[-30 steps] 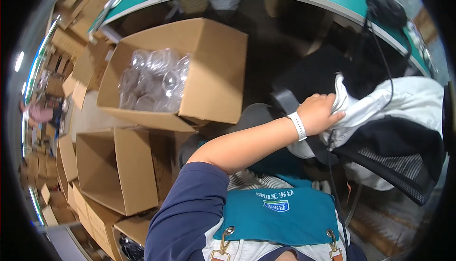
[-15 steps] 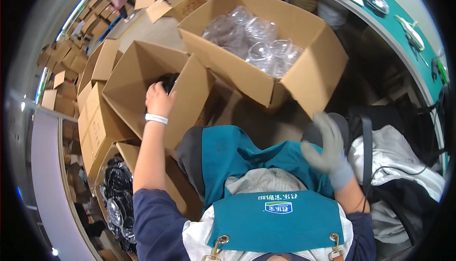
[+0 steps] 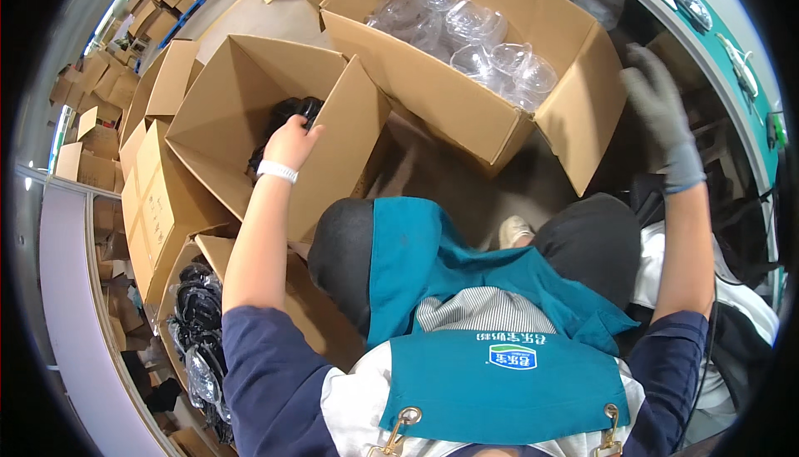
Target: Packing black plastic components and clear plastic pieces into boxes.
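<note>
The left hand (image 3: pixel 291 142), bare with a white wristband (image 3: pixel 276 171), reaches down into an open brown box (image 3: pixel 218 124) and closes on a black object (image 3: pixel 293 111) lying deep inside it; the fingers curl over the object's near edge, though how firmly they grip cannot be told. The black object sits against the box's far inner wall, mostly hidden by the hand and the flap. The right hand (image 3: pixel 657 116), in a grey glove, hangs in the air with its fingers spread and loosely bent, holding nothing, just beside the right flap of a bigger box (image 3: pixel 466 99) filled with clear plastic cups (image 3: pixel 474 37). The two boxes stand side by side, touching. Lower left, another box (image 3: pixel 208 249) holds black parts in clear bags (image 3: pixel 196 324). A teal apron (image 3: pixel 499 374) covers the person's lap.
</note>
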Demonstrator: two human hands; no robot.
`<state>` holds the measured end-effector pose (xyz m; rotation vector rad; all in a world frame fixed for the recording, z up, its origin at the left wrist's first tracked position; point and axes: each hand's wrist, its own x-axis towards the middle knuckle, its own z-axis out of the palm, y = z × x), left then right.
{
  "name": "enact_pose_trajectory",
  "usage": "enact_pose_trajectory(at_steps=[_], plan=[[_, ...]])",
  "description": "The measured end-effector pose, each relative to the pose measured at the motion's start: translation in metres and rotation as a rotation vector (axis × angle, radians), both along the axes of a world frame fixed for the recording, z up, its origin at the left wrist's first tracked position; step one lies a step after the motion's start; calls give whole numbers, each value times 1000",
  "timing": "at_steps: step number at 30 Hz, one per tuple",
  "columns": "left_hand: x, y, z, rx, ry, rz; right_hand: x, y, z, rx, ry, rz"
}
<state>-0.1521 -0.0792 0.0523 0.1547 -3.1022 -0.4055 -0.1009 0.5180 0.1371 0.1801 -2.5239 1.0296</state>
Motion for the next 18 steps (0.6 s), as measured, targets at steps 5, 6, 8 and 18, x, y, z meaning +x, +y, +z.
enact_pose_trajectory(at_steps=[5,6,8,18], plan=[[-64,42,-27,-119,-140,72,-35,-85,-67,307,-79,83],[-66,62,-27,-192,-168,135,-45,-90,-73,236,-237,52],[-54,84,-42,-337,-70,233,-76,-95,-80,152,-231,25],[68,132,-44,-185,205,-10,-286,-142,-119,191,-480,28]])
